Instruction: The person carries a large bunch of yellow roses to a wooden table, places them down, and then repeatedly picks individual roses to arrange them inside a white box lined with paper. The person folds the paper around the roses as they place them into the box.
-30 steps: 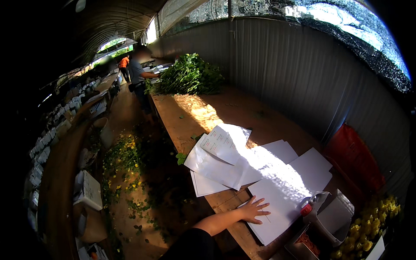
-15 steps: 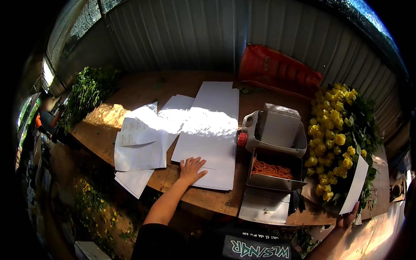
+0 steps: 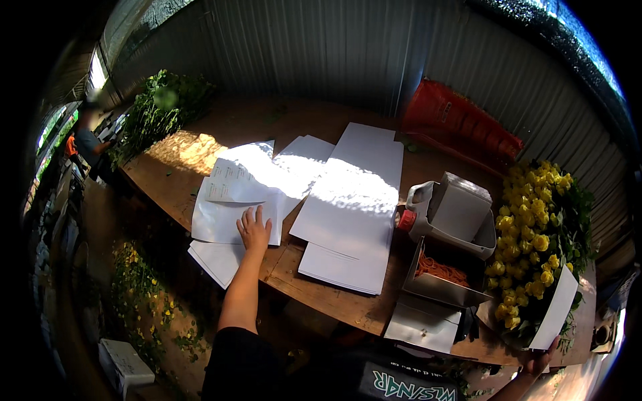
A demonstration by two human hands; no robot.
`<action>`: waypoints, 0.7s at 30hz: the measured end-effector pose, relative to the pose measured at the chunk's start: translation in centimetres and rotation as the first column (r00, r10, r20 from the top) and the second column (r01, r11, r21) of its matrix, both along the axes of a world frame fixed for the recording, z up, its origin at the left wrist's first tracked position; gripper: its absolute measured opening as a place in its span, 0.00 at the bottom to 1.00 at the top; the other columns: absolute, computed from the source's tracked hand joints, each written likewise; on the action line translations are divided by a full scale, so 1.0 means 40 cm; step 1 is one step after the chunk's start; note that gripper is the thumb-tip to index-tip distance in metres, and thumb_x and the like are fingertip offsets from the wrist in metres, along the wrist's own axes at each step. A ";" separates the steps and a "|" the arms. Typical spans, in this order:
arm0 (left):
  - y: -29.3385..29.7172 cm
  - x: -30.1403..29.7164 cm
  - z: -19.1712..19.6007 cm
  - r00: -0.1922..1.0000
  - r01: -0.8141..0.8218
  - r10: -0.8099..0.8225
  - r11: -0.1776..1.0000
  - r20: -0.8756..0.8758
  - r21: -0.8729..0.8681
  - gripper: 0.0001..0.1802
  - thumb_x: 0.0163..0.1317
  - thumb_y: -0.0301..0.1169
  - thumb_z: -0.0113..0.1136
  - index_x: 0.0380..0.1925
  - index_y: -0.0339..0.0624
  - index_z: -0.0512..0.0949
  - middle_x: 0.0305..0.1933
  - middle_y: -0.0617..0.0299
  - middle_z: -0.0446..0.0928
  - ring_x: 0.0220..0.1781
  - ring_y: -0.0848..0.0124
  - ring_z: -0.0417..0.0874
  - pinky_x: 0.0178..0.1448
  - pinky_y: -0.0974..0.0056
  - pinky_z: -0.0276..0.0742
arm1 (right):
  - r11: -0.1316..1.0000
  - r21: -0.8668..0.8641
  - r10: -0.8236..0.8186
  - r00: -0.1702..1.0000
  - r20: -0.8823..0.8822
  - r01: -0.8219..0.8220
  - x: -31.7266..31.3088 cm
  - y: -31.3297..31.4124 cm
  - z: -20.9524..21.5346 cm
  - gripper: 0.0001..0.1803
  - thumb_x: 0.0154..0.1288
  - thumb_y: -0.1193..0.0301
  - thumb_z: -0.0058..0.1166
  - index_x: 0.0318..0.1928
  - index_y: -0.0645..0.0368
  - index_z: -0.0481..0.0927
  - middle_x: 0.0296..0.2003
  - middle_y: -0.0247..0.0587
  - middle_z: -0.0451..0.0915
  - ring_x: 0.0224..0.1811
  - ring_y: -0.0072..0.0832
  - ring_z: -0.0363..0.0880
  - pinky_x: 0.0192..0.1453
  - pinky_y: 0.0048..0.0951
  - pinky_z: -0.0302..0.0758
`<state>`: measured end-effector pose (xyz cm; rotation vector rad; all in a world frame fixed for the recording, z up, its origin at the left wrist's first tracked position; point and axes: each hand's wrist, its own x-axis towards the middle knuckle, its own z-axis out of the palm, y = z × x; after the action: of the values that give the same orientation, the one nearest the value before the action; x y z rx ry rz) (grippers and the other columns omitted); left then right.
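The left hand (image 3: 254, 232) had left the stack (image 3: 342, 273); I saw it reaching forward, fingers spread, the sheet (image 3: 217, 225) beneath them. My right hand (image 3: 537, 363) pinched the card's (image 3: 558, 311) lower end.

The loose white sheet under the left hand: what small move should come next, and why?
Perhaps the left hand could pinch the near edge of the loose white sheet: it lies spread on the paper near that edge, seemingly not gripping, while the right hand appears busy holding a narrow white card beside the yellow roses.
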<state>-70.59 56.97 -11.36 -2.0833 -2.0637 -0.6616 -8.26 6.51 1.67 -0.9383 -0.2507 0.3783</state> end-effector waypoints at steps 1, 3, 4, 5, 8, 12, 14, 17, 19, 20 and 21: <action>0.001 -0.086 -0.023 0.994 -0.104 0.104 0.994 0.030 -0.012 0.33 0.51 0.47 0.54 0.58 0.61 0.56 0.62 0.56 0.51 0.66 0.59 0.46 0.61 0.41 0.43 | 1.000 0.017 0.002 0.991 -0.135 0.000 -0.008 0.016 0.019 0.21 0.65 0.64 0.37 0.56 0.57 0.62 0.52 0.38 0.68 0.49 0.32 0.69 0.50 0.33 0.70; -0.030 -0.122 0.012 0.989 -0.110 0.097 0.988 -0.115 -0.109 0.36 0.49 0.50 0.55 0.58 0.61 0.55 0.63 0.54 0.50 0.66 0.57 0.46 0.60 0.39 0.43 | 0.999 -0.046 0.018 0.999 0.045 -0.016 0.015 -0.012 0.011 0.22 0.64 0.59 0.38 0.54 0.58 0.65 0.49 0.42 0.70 0.48 0.32 0.70 0.52 0.33 0.68; -0.045 -0.167 0.029 0.976 -0.134 0.104 0.979 -0.191 -0.152 0.37 0.48 0.51 0.56 0.59 0.61 0.54 0.63 0.53 0.50 0.65 0.56 0.46 0.59 0.38 0.43 | 0.997 -0.065 0.049 0.998 -0.025 -0.050 -0.006 0.016 0.038 0.22 0.64 0.59 0.39 0.54 0.58 0.64 0.49 0.42 0.70 0.49 0.33 0.69 0.53 0.34 0.67; -0.032 -0.210 0.018 0.963 -0.232 0.217 0.970 -0.158 -0.078 0.38 0.47 0.52 0.56 0.59 0.61 0.54 0.63 0.52 0.50 0.65 0.55 0.46 0.59 0.37 0.43 | 0.993 -0.083 0.080 0.992 -0.096 -0.088 -0.046 0.059 0.082 0.23 0.64 0.59 0.39 0.55 0.59 0.64 0.49 0.43 0.69 0.49 0.34 0.69 0.54 0.35 0.66; 0.050 -0.284 0.002 0.880 -0.472 0.475 0.874 0.005 0.113 0.42 0.46 0.58 0.54 0.60 0.59 0.53 0.62 0.46 0.50 0.66 0.53 0.44 0.58 0.35 0.41 | 0.929 -0.323 -0.030 0.907 0.420 0.181 -0.074 0.129 0.120 0.22 0.64 0.60 0.39 0.55 0.58 0.63 0.50 0.40 0.68 0.51 0.32 0.67 0.53 0.32 0.67; 0.209 -0.369 0.058 0.816 -0.521 0.541 0.841 0.205 -0.148 0.49 0.45 0.62 0.51 0.60 0.44 0.49 0.59 0.45 0.58 0.64 0.51 0.49 0.60 0.38 0.44 | 0.966 -0.258 0.019 0.984 0.178 0.028 -0.132 0.216 0.205 0.22 0.64 0.60 0.39 0.56 0.55 0.64 0.51 0.37 0.68 0.52 0.27 0.67 0.53 0.27 0.66; 0.327 -0.435 0.060 0.745 -0.440 0.520 0.854 0.419 -0.278 0.51 0.42 0.63 0.53 0.60 0.43 0.50 0.59 0.46 0.59 0.63 0.50 0.53 0.59 0.40 0.48 | 0.973 -0.228 -0.038 0.999 0.016 0.041 -0.208 0.300 0.232 0.22 0.64 0.60 0.38 0.56 0.53 0.64 0.51 0.36 0.68 0.52 0.27 0.67 0.53 0.26 0.66; 0.429 -0.449 -0.005 0.784 -0.331 0.462 0.876 0.414 -0.351 0.42 0.39 0.55 0.61 0.50 0.39 0.64 0.50 0.48 0.69 0.52 0.53 0.69 0.52 0.50 0.64 | 0.966 -0.236 -0.099 0.994 0.039 0.106 -0.252 0.309 0.228 0.22 0.64 0.60 0.38 0.56 0.54 0.63 0.52 0.37 0.67 0.52 0.29 0.67 0.53 0.27 0.67; 0.452 -0.405 0.042 0.824 -0.124 0.374 0.853 0.426 -0.508 0.34 0.38 0.49 0.64 0.43 0.38 0.71 0.43 0.48 0.74 0.47 0.56 0.74 0.48 0.54 0.68 | 0.952 -0.254 -0.123 0.972 0.201 0.173 -0.225 0.245 0.186 0.22 0.64 0.60 0.38 0.57 0.54 0.62 0.53 0.37 0.66 0.53 0.30 0.67 0.53 0.29 0.66; 0.460 -0.395 0.064 0.797 -0.105 0.257 0.950 0.547 -0.294 0.23 0.38 0.41 0.66 0.32 0.37 0.76 0.33 0.51 0.77 0.37 0.59 0.78 0.40 0.59 0.72 | 0.935 -0.302 -0.091 0.948 0.305 0.187 -0.197 0.246 0.172 0.22 0.65 0.61 0.38 0.57 0.54 0.62 0.53 0.37 0.66 0.53 0.31 0.66 0.54 0.29 0.66; 0.541 -0.445 -0.007 0.740 -0.041 0.140 0.986 0.658 -0.165 0.19 0.41 0.37 0.64 0.31 0.36 0.76 0.30 0.51 0.78 0.34 0.61 0.79 0.35 0.61 0.72 | 0.915 -0.341 -0.062 0.911 0.408 0.215 -0.173 0.236 0.164 0.22 0.65 0.61 0.38 0.57 0.54 0.61 0.54 0.37 0.65 0.53 0.31 0.66 0.54 0.30 0.66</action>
<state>-88.38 78.62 -11.62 -1.9689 -2.6090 -1.4710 -15.16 15.95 8.23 -1.4101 -0.4822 0.0982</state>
